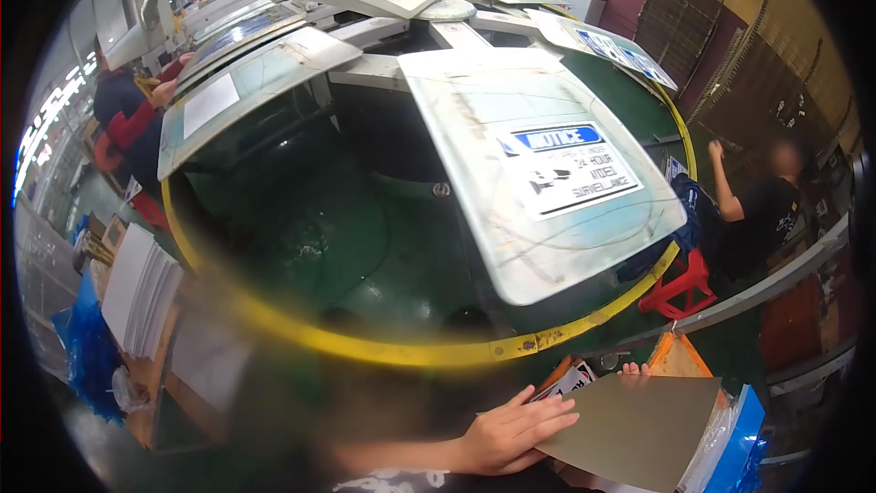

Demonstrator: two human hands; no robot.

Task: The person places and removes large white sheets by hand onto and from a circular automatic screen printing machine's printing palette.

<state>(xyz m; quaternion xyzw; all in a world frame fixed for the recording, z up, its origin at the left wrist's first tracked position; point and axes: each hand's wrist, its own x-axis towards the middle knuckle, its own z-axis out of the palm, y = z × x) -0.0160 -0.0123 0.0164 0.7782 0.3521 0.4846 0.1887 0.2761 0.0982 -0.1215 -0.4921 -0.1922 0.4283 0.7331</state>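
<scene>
My left hand point(513, 429) lies against the left edge of a grey-brown flat sheet point(639, 424), its fingers stretched out and the thumb apart. At the sheet's far edge, the fingertips of my right hand point(632, 371) curl over the rim; the sheet hides the rest of that hand. Beneath and right of the sheet are clear plastic wrap point(710, 445) and blue plastic point(746, 429). Printed signs point(570, 380) stick out beside its far left corner.
A rotary table with a yellow ring point(401, 350) carries a platen point(547, 164) with a printed notice. White sheets point(137, 288) are stacked at left. Two people, one left point(132, 119), one right point(762, 215), stand beyond; a red stool point(680, 288) is at right.
</scene>
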